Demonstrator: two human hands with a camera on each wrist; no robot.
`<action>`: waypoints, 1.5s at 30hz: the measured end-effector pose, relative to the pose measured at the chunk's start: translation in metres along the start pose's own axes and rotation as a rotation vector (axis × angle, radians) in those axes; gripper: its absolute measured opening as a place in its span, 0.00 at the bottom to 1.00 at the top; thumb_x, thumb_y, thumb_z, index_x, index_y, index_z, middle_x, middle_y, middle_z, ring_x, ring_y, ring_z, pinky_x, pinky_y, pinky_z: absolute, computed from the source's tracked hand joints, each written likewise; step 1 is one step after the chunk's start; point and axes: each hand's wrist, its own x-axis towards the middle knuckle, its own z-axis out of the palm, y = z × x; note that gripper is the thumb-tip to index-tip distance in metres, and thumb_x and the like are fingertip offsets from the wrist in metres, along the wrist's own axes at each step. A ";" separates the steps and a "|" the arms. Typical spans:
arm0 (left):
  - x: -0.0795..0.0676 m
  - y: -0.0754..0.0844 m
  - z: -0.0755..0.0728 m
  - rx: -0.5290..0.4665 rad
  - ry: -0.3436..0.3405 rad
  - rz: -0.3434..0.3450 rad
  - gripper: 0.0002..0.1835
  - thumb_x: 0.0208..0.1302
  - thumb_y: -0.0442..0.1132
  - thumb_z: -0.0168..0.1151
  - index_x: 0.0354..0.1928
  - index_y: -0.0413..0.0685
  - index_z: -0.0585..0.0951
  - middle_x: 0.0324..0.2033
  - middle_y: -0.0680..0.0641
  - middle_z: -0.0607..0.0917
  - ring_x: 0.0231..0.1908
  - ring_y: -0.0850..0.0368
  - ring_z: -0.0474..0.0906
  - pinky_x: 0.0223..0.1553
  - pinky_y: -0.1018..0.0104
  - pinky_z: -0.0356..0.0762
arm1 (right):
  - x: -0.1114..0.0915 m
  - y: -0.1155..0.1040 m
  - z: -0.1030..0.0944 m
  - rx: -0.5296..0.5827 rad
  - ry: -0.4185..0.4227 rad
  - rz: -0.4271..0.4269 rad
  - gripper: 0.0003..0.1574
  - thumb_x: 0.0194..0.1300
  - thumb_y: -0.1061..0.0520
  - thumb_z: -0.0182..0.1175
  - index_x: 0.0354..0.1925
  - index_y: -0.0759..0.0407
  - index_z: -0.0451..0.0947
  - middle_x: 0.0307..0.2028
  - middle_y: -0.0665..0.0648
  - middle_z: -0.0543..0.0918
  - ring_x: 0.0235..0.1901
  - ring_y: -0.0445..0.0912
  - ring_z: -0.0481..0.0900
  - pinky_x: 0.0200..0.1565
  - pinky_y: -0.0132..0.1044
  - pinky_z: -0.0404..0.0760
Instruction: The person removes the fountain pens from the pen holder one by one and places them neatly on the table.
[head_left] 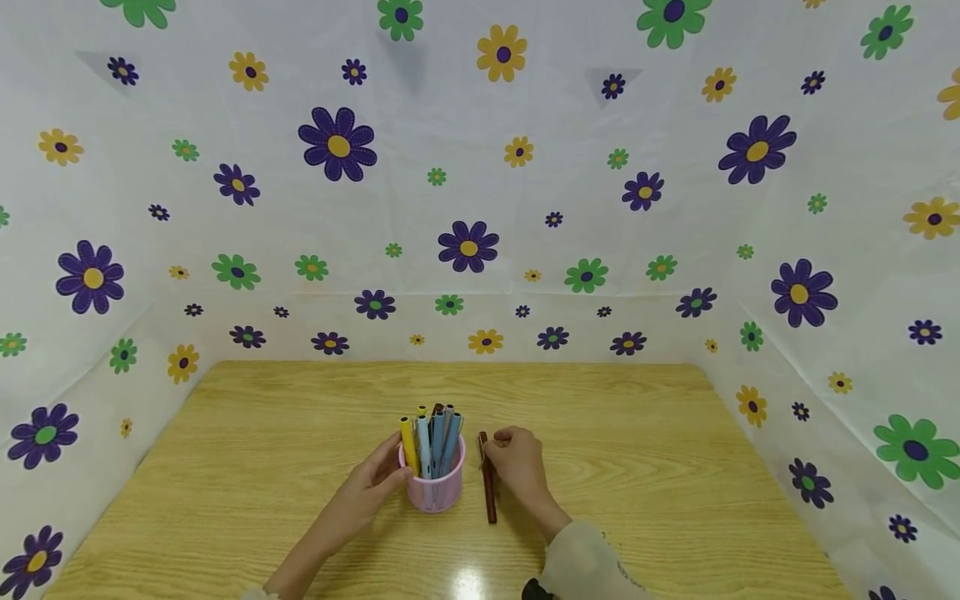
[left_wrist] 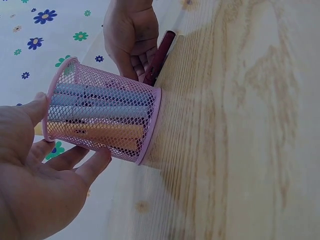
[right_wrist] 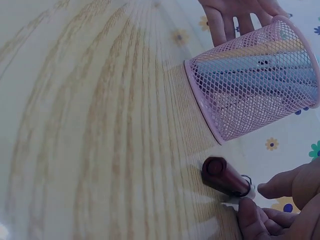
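Observation:
A pink mesh pen holder (head_left: 436, 493) stands upright on the table, filled with several yellow, blue, grey and dark pens (head_left: 438, 442). My left hand (head_left: 375, 481) holds it from the left; in the left wrist view the thumb lies at its rim and the fingers against its side. To the right of the holder, a dark red pen (head_left: 490, 492) with a metal clip lies on the wood. My right hand (head_left: 519, 463) pinches its far end between thumb and fingers, seen close up in the right wrist view, where the pen's blunt end (right_wrist: 215, 168) faces the camera.
The light wood-grain table (head_left: 300, 417) reaches back to a white flower-print sheet (head_left: 480, 192) that encloses it at the back and both sides. A bright light reflection shows near the table's front edge.

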 end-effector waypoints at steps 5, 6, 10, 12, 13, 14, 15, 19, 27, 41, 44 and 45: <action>0.000 0.001 0.000 0.007 0.001 -0.001 0.32 0.67 0.46 0.55 0.71 0.59 0.57 0.63 0.44 0.67 0.61 0.49 0.65 0.60 0.58 0.65 | -0.001 -0.001 -0.002 -0.017 -0.006 -0.007 0.14 0.54 0.63 0.62 0.39 0.72 0.80 0.29 0.59 0.84 0.26 0.44 0.81 0.25 0.34 0.81; -0.001 0.001 0.000 0.007 0.001 -0.002 0.32 0.67 0.47 0.55 0.71 0.59 0.56 0.63 0.44 0.67 0.61 0.49 0.65 0.60 0.58 0.65 | -0.001 -0.001 -0.003 -0.010 -0.010 -0.010 0.14 0.54 0.64 0.61 0.40 0.73 0.80 0.29 0.59 0.84 0.25 0.44 0.81 0.25 0.34 0.81; 0.000 0.002 -0.001 0.006 -0.001 0.000 0.32 0.67 0.47 0.55 0.71 0.60 0.56 0.63 0.43 0.67 0.61 0.48 0.64 0.60 0.58 0.65 | -0.002 -0.001 -0.003 0.010 -0.023 -0.010 0.15 0.55 0.65 0.60 0.41 0.73 0.79 0.29 0.59 0.84 0.24 0.43 0.80 0.24 0.33 0.81; 0.000 0.002 -0.001 0.007 -0.002 0.001 0.32 0.67 0.47 0.55 0.71 0.60 0.56 0.63 0.43 0.67 0.61 0.48 0.64 0.60 0.59 0.65 | -0.003 -0.002 -0.004 0.005 -0.016 -0.015 0.15 0.54 0.65 0.60 0.41 0.73 0.79 0.28 0.58 0.83 0.24 0.43 0.80 0.23 0.32 0.80; 0.001 0.002 -0.001 0.008 -0.001 0.001 0.32 0.67 0.46 0.55 0.71 0.60 0.56 0.63 0.44 0.67 0.62 0.48 0.64 0.60 0.59 0.65 | -0.003 -0.002 -0.004 0.000 -0.011 -0.013 0.15 0.54 0.64 0.60 0.40 0.72 0.80 0.28 0.57 0.83 0.24 0.43 0.80 0.23 0.32 0.80; 0.001 0.002 -0.001 0.008 -0.001 0.002 0.32 0.67 0.46 0.55 0.71 0.60 0.56 0.64 0.44 0.66 0.62 0.48 0.64 0.60 0.59 0.65 | -0.003 -0.003 -0.004 -0.004 -0.005 -0.013 0.15 0.53 0.64 0.60 0.40 0.72 0.80 0.27 0.57 0.83 0.24 0.43 0.80 0.23 0.33 0.80; 0.001 0.001 -0.001 0.008 -0.001 0.001 0.32 0.67 0.46 0.55 0.70 0.60 0.57 0.64 0.44 0.66 0.62 0.48 0.64 0.60 0.59 0.65 | -0.004 -0.004 -0.004 -0.010 0.001 -0.013 0.15 0.53 0.64 0.60 0.40 0.71 0.80 0.27 0.56 0.83 0.24 0.43 0.79 0.23 0.33 0.80; 0.001 0.001 0.000 0.010 0.002 -0.001 0.32 0.67 0.46 0.55 0.70 0.60 0.57 0.64 0.45 0.66 0.62 0.49 0.64 0.60 0.59 0.65 | -0.005 -0.009 -0.005 -0.030 0.038 -0.006 0.14 0.53 0.62 0.60 0.39 0.67 0.82 0.27 0.54 0.81 0.26 0.43 0.78 0.25 0.32 0.79; 0.000 0.001 0.000 0.009 0.013 -0.005 0.33 0.66 0.48 0.56 0.70 0.61 0.57 0.63 0.45 0.67 0.61 0.49 0.64 0.60 0.58 0.65 | -0.010 -0.030 -0.014 0.128 0.037 -0.010 0.13 0.60 0.58 0.59 0.41 0.65 0.81 0.25 0.54 0.81 0.22 0.48 0.80 0.20 0.34 0.79; -0.003 0.009 0.001 -0.010 0.021 -0.012 0.32 0.67 0.43 0.56 0.70 0.57 0.57 0.63 0.44 0.68 0.61 0.48 0.65 0.59 0.59 0.66 | -0.023 -0.068 -0.031 0.346 0.001 -0.069 0.15 0.62 0.55 0.61 0.44 0.63 0.80 0.33 0.58 0.82 0.30 0.45 0.80 0.30 0.35 0.83; -0.003 0.009 0.001 -0.008 0.018 -0.018 0.32 0.67 0.43 0.56 0.70 0.57 0.57 0.63 0.44 0.68 0.61 0.48 0.65 0.59 0.60 0.66 | -0.023 -0.069 -0.030 0.376 -0.009 -0.069 0.16 0.61 0.53 0.62 0.44 0.63 0.80 0.35 0.59 0.82 0.31 0.44 0.80 0.30 0.35 0.82; -0.002 0.005 0.001 -0.009 0.017 -0.010 0.32 0.66 0.44 0.56 0.70 0.58 0.58 0.63 0.44 0.68 0.61 0.49 0.65 0.59 0.61 0.67 | -0.022 -0.068 -0.029 0.385 -0.013 -0.068 0.16 0.61 0.53 0.62 0.44 0.63 0.80 0.35 0.60 0.82 0.31 0.45 0.80 0.31 0.35 0.82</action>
